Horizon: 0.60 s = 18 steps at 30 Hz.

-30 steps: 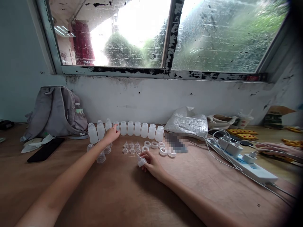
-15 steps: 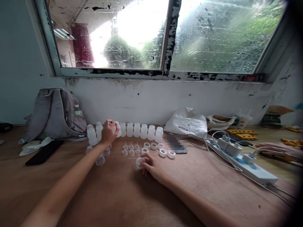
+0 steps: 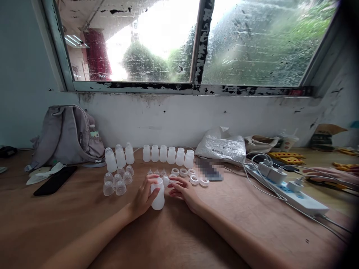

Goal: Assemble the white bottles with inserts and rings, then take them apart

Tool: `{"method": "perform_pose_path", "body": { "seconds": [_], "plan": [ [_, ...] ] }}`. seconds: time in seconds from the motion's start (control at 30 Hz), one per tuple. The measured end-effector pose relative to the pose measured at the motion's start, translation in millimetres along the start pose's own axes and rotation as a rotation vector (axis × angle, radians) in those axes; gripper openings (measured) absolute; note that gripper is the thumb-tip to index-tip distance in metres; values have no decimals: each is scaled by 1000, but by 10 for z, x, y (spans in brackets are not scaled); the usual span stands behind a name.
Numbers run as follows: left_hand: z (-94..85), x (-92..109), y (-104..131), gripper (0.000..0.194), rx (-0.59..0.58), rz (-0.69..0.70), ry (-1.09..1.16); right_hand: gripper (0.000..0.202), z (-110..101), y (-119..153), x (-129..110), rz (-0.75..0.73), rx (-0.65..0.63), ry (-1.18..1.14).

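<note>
My left hand (image 3: 142, 197) is wrapped round a frosted white baby bottle (image 3: 158, 201), upright and open at the top. Close beside its mouth, my right hand (image 3: 184, 191) pinches a bottle nipple in a collar ring (image 3: 165, 181), clear and pale. Behind the hands lie several clear nipples (image 3: 157, 172), partly hidden by my left fingers. White collar rings (image 3: 193, 180) lie to the right, past my right fingertips. Further back stands a row of open bottles (image 3: 171, 155). At the left are three capped bottles (image 3: 120, 156) and several clear domed caps (image 3: 120, 187).
A grey backpack (image 3: 66, 138) and a black phone (image 3: 55, 181) lie at the left. A silvery bag (image 3: 221, 145) rests by the wall. On the right is a power strip (image 3: 297, 200) with chargers and cables; another person's hand (image 3: 322, 173) shows beyond it.
My left hand has taken a bottle from the back row and brought it forward beside my right hand. My right hand has shifted slightly, its nipple and ring now turned by the bottle's mouth.
</note>
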<state>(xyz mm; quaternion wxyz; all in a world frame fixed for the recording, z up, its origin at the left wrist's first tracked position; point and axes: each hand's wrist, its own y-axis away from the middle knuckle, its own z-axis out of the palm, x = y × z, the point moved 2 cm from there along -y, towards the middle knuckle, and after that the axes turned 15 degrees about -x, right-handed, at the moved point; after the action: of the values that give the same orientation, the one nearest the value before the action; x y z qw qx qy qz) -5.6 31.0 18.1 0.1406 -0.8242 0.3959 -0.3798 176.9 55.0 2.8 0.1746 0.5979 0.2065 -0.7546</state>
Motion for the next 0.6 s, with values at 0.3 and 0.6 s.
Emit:
{"method": "perform_pose_path", "body": {
  "seconds": [0.3,0.6],
  "plan": [
    [91,-104,6,29,-55,-5,218,28,13,-58,39,72,-3,296],
    [144,-158,-4,50,-52,-64,240,21,-271,-74,52,117,18,937]
  ]
}}
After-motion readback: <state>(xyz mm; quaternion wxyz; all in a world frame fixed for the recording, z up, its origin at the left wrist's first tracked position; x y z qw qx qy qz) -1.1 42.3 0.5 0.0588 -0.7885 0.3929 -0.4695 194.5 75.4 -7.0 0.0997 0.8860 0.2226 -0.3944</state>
